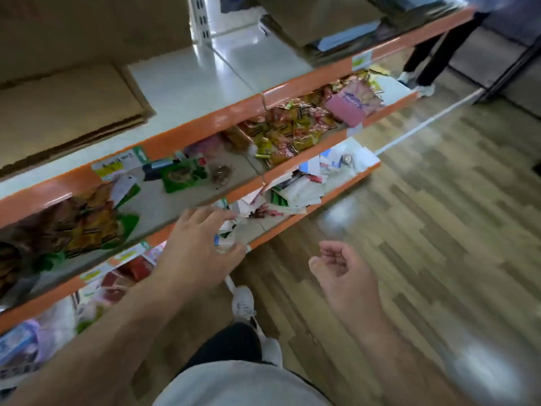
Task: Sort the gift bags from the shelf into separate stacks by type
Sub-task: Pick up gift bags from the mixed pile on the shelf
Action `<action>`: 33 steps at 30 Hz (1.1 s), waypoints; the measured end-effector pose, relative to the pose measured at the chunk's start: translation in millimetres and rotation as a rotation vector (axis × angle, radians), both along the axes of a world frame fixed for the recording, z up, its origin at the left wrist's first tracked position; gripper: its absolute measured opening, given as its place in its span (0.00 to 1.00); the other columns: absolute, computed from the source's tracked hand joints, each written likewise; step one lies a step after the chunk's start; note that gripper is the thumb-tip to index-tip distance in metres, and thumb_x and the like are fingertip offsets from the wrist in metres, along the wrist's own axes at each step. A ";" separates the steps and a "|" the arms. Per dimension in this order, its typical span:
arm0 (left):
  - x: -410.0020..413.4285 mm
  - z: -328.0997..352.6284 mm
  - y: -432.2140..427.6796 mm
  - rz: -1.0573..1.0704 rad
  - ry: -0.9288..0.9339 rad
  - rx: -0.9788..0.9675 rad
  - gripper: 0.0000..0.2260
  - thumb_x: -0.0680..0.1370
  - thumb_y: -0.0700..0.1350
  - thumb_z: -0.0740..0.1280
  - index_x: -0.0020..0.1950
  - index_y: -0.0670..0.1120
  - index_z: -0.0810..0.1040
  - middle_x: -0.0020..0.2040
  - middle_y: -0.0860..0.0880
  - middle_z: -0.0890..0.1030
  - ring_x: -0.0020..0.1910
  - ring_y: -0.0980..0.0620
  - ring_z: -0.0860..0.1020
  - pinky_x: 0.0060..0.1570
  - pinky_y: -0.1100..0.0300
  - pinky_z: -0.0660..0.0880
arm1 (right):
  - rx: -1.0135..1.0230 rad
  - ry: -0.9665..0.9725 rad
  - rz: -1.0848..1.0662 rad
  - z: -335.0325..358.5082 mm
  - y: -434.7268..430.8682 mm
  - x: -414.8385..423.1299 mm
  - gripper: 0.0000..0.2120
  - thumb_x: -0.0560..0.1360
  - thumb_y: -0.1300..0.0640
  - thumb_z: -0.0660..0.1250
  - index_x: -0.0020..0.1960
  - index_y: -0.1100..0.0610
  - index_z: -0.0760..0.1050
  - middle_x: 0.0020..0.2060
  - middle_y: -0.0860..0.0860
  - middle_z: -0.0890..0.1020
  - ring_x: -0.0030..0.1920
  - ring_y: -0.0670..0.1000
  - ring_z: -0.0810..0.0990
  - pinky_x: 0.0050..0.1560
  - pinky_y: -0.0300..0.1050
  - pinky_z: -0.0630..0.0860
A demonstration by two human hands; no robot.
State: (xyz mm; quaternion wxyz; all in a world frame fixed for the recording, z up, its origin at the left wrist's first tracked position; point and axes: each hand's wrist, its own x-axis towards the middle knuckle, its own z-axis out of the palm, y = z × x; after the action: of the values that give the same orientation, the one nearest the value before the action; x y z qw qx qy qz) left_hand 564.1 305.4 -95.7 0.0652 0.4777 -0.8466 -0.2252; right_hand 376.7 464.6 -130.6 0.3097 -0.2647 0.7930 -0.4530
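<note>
Along the front edge of the long white shelf rack with orange metal rims, flat gift bags lie in mixed heaps. On the middle shelf sits a heap of shiny yellow and red foil bags. On the shelf below lies a heap of flat white paper bags. They look light, thin and bendy. The shiny ones may slip, so I would pinch one by a flat corner. The left hand reaches to the lower shelf's front edge, fingers spread, holding nothing. The right hand is loosely curled and empty. Blur hides the prints, and each shelf covers the back of the heap below.
</note>
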 end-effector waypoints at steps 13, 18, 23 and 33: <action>-225.9 -8.3 -83.6 -0.448 0.102 -0.034 0.26 0.73 0.65 0.64 0.68 0.56 0.75 0.67 0.55 0.74 0.68 0.51 0.66 0.69 0.51 0.67 | 0.187 0.330 -0.120 7.0 -47.0 -165.3 0.17 0.73 0.48 0.72 0.60 0.40 0.75 0.56 0.40 0.76 0.56 0.42 0.76 0.57 0.44 0.73; -303.3 7.0 -123.6 -0.516 0.136 -0.092 0.27 0.72 0.64 0.62 0.67 0.53 0.77 0.63 0.54 0.77 0.65 0.50 0.68 0.67 0.53 0.66 | 0.218 0.440 -0.110 28.2 -88.9 -229.1 0.19 0.74 0.49 0.72 0.64 0.45 0.76 0.58 0.37 0.73 0.60 0.42 0.73 0.58 0.38 0.67; -363.8 10.9 -147.2 -0.577 0.099 -0.143 0.26 0.75 0.63 0.65 0.69 0.54 0.75 0.65 0.55 0.75 0.66 0.51 0.66 0.67 0.56 0.64 | 0.209 0.510 -0.094 41.7 -114.5 -284.3 0.20 0.73 0.49 0.73 0.64 0.49 0.78 0.58 0.42 0.77 0.60 0.44 0.74 0.55 0.37 0.65; -522.5 6.6 -156.1 -0.484 0.044 -0.149 0.26 0.73 0.66 0.60 0.67 0.56 0.73 0.63 0.56 0.75 0.64 0.54 0.68 0.68 0.55 0.65 | 0.138 0.487 0.018 31.4 -140.6 -463.9 0.20 0.73 0.48 0.73 0.64 0.49 0.78 0.57 0.41 0.77 0.59 0.44 0.76 0.54 0.36 0.67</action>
State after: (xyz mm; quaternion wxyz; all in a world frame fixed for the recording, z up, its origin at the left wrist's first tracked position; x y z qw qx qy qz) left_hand 41.6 149.3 -89.1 0.0629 0.2502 -0.9490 -0.1814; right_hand -87.2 324.1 -99.2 0.1308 -0.3513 0.8709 -0.3178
